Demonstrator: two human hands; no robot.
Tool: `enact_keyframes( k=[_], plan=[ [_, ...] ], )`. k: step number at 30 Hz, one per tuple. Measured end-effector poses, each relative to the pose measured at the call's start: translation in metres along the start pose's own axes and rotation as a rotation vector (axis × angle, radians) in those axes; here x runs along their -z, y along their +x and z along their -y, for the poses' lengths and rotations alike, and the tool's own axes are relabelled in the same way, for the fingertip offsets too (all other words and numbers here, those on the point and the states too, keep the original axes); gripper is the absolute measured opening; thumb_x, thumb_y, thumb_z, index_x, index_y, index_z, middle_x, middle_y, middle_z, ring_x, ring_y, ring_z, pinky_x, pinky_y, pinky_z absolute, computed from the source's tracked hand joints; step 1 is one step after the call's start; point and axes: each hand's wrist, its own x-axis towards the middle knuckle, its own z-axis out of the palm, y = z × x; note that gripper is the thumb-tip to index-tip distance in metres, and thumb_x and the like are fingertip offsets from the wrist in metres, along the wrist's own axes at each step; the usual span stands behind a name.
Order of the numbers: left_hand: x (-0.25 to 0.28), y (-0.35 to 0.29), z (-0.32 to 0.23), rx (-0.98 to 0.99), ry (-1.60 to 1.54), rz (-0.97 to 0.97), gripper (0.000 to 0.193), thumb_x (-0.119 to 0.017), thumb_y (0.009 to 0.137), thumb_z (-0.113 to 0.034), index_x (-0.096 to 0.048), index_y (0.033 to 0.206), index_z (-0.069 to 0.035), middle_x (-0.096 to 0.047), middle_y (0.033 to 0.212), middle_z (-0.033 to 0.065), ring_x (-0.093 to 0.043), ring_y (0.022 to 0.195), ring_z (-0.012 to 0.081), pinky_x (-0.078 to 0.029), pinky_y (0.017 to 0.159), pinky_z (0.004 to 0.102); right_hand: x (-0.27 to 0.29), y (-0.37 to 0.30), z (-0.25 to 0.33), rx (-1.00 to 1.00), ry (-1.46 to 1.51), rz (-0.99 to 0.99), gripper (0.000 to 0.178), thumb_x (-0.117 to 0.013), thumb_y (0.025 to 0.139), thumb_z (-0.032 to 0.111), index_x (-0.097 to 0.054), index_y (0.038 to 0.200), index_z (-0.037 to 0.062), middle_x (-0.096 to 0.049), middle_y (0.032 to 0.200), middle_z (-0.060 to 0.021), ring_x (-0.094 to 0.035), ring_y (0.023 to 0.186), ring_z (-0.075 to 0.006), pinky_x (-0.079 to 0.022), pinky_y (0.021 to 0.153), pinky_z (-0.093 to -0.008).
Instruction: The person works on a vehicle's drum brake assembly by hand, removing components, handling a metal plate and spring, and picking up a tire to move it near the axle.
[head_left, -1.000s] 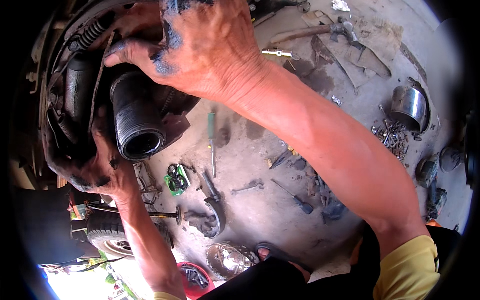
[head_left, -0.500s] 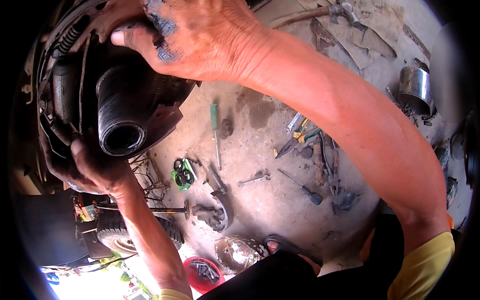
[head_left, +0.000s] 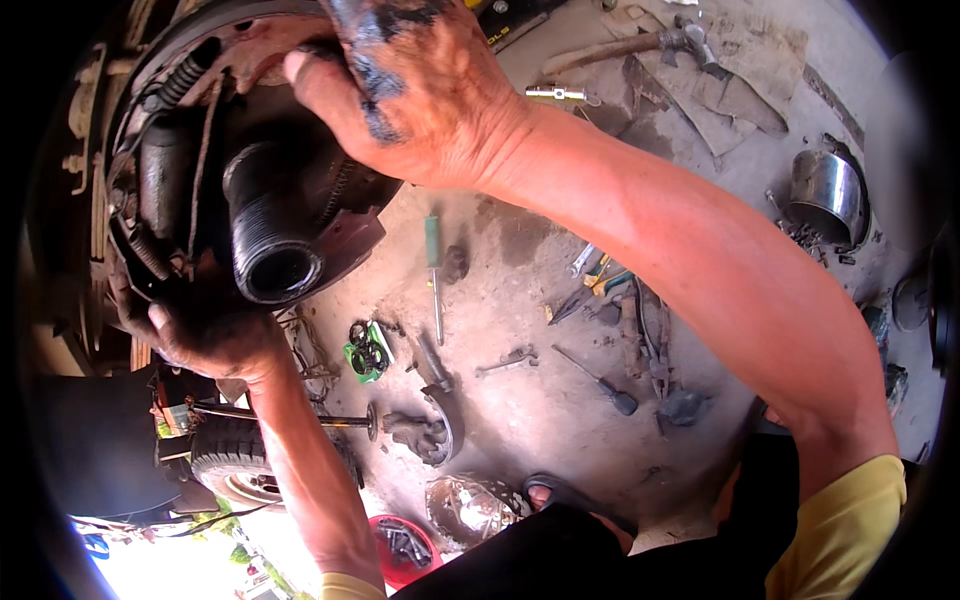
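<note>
At upper left is a dirty drum-brake assembly (head_left: 215,265), with a coiled spring (head_left: 188,75), a dark cylinder (head_left: 165,170) and a thick threaded axle tube (head_left: 262,225) jutting toward me. My right hand (head_left: 415,95), smeared with black grease, grips its upper right rim, thumb on the near face and the other fingers partly out of sight. Below, my blackened left hand (head_left: 215,340) clasps the lower rim, its thumb in front and its fingers partly hidden in shadow.
On the concrete floor lie a green-handled screwdriver (head_left: 433,245), a curved brake shoe (head_left: 445,425), a dark-handled screwdriver (head_left: 605,385), pliers (head_left: 575,300) and a hammer (head_left: 690,45). A red bowl (head_left: 425,570) of metal parts, a tyre (head_left: 225,450) and a metal pot (head_left: 828,190) stand around.
Both hands and the drum-brake assembly have shifted a little right and down in the view. A shiny metal piece now shows beyond my right wrist.
</note>
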Motion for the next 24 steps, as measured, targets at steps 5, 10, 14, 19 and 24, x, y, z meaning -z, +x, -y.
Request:
enact_keyframes(
  k=[5, 10, 14, 19, 24],
  plan=[
    [0.009, 0.001, 0.007, 0.018, -0.247, 0.016, 0.059, -0.055, 0.09, -0.005, -0.034, 0.145, 0.003, -0.042, 0.149, 0.0223, -0.044, 0.138, 0.0393, -0.044, 0.112, 0.0468, 0.006, 0.007, 0.003, -0.076, 0.027, 0.117, 0.048, -0.061, 0.084, 0.015, -0.049, 0.127, -0.0009, -0.044, 0.12, -0.0223, -0.047, 0.113, -0.0425, -0.039, 0.099, -0.0523],
    [0.005, 0.007, 0.01, -0.194, 0.058, 0.098, 0.054, -0.044, 0.095, -0.014, -0.033, 0.141, 0.01, -0.042, 0.149, 0.0204, -0.044, 0.138, 0.0412, -0.044, 0.11, 0.0477, 0.031, 0.036, 0.002, -0.019, -0.06, 0.345, 0.049, -0.062, 0.086, 0.019, -0.048, 0.128, -0.0032, -0.046, 0.119, -0.0237, -0.05, 0.11, -0.0422, -0.042, 0.096, -0.0503],
    [0.002, 0.0, 0.014, -0.031, -0.085, 0.025, 0.056, -0.05, 0.094, -0.023, -0.038, 0.141, 0.004, -0.044, 0.146, 0.0196, -0.05, 0.13, 0.0349, -0.046, 0.107, 0.0444, 0.053, 0.058, -0.01, 0.234, -0.337, 0.641, 0.044, -0.06, 0.09, 0.023, -0.052, 0.123, -0.0044, -0.049, 0.117, -0.0248, -0.052, 0.108, -0.0421, -0.044, 0.093, -0.0503],
    [-0.001, -0.003, 0.019, -0.15, 0.178, 0.013, 0.048, -0.055, 0.094, -0.024, -0.048, 0.136, -0.002, -0.045, 0.141, 0.018, -0.046, 0.132, 0.0338, -0.039, 0.111, 0.0447, 0.086, 0.147, 0.031, 0.081, -0.399, 1.127, 0.035, -0.053, 0.098, 0.024, -0.058, 0.117, -0.0048, -0.06, 0.107, -0.0254, -0.061, 0.095, -0.0427, -0.049, 0.087, -0.0469],
    [0.019, 0.028, 0.017, -0.528, 0.518, 0.338, 0.055, -0.054, 0.096, -0.029, -0.046, 0.144, -0.004, -0.04, 0.146, 0.0196, -0.035, 0.139, 0.0375, -0.029, 0.116, 0.0445, 0.073, 0.112, 0.033, -0.146, -0.15, 0.858, 0.025, -0.05, 0.1, 0.016, -0.061, 0.114, -0.0012, -0.064, 0.102, -0.0199, -0.063, 0.095, -0.0323, -0.05, 0.088, -0.0402]
  ],
)
